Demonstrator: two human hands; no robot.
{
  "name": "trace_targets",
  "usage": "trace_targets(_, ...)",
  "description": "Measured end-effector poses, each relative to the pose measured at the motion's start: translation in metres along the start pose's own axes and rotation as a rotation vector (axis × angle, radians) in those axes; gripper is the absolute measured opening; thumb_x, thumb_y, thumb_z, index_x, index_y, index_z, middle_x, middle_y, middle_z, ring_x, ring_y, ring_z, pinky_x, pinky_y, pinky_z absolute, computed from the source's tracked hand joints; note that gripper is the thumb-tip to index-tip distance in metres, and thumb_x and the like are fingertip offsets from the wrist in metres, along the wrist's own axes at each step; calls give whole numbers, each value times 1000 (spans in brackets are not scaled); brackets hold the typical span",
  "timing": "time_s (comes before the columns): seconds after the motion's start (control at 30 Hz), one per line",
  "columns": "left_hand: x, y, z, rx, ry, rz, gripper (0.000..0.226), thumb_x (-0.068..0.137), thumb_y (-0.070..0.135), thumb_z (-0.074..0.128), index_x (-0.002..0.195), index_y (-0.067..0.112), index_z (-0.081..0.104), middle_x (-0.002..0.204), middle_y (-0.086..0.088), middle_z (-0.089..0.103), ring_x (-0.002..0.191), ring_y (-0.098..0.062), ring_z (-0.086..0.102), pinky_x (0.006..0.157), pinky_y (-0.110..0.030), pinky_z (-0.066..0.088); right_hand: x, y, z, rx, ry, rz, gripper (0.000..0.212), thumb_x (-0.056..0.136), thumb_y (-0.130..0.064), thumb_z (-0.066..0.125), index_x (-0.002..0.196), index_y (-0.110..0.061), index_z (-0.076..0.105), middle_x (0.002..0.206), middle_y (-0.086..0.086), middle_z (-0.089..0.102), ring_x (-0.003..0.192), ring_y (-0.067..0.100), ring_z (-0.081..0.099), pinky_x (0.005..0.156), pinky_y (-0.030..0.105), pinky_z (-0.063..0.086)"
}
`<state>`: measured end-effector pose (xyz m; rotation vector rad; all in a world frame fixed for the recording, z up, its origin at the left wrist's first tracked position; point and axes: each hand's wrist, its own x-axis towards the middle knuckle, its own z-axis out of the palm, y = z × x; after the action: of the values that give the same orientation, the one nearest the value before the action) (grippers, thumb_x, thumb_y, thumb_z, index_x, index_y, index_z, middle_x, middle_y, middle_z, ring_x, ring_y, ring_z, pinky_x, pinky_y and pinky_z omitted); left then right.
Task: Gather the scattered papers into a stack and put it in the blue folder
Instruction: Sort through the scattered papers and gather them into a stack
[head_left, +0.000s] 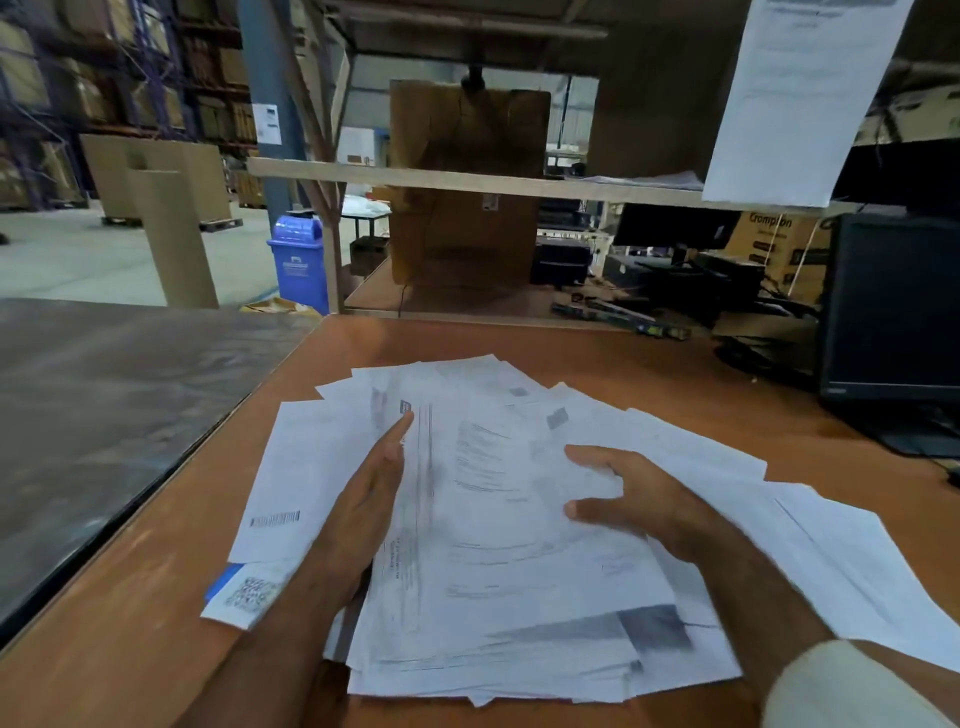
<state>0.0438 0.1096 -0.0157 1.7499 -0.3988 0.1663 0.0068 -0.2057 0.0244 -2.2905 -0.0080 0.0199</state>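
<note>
Overhead, head view: white papers (498, 509) lie fanned and overlapping across the middle of the brown desk (130, 639), some sheets trailing off toward the right edge. Left hand (363, 514) rests flat on the left side of the pile, fingers straight and together, holding nothing. Right hand (639, 499) lies on the right side of the pile, fingers loosely spread and slightly bent on the top sheets, gripping none. Blue corner, seemingly the blue folder (221, 579), peeks from under the sheets at the pile's lower left. Dark monitor (893, 312) stands at far right; blue bin (298, 260) on the floor beyond.
</note>
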Motion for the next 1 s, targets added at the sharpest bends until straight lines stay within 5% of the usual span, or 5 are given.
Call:
trace_targets(0.13, 0, 5, 2, -36, -69, -58, 45, 96, 67, 50, 137, 51, 58, 146, 32, 51, 137, 11, 42, 116, -25, 32, 16, -24, 12, -3, -88, -85, 84, 72, -38, 91, 145, -37, 51, 144, -24, 49, 114, -21, 47, 93, 2, 37)
trace_targets(0.33, 0, -3, 0, -50, -52, -105, 52, 89, -11, 62, 108, 35, 80, 134, 19, 65, 126, 1, 56, 103, -23, 47, 23, -30, 23, -386, 33, -20, 102, 80, -69, 70, 159, -36, 17, 164, -4, 30, 146, 20, 36, 115, 40, 36)
trace_targets(0.53, 0, -3, 2, -85, -30, -105, 56, 88, -18, 55, 98, 30, 82, 118, 30, 70, 114, 8, 61, 94, -25, 50, -24, 25, 3, -821, 59, 412, 92, 83, -89, 25, 155, -32, 26, 165, 1, 27, 145, 35, 36, 115, 62, 25)
trace_targets(0.83, -2, 0, -2, -28, 33, -54, 48, 88, -21, 51, 102, 15, 80, 129, 3, 68, 124, -17, 58, 104, -37, 44, -59, 47, -30, -378, -49, -11, 52, 74, -77, 56, 101, -36, 71, 107, -21, 64, 105, 3, 57, 99, 45, 45)
trace_targets(1.0, -4, 2, -10, 11, 106, -65, 45, 89, -18, 52, 103, 14, 79, 129, -1, 67, 124, -22, 57, 104, -39, 44, -62, 73, -19, -666, 69, 152, 79, 86, -85, 28, 150, -39, 36, 161, -16, 31, 148, 15, 29, 121, 55, 18)
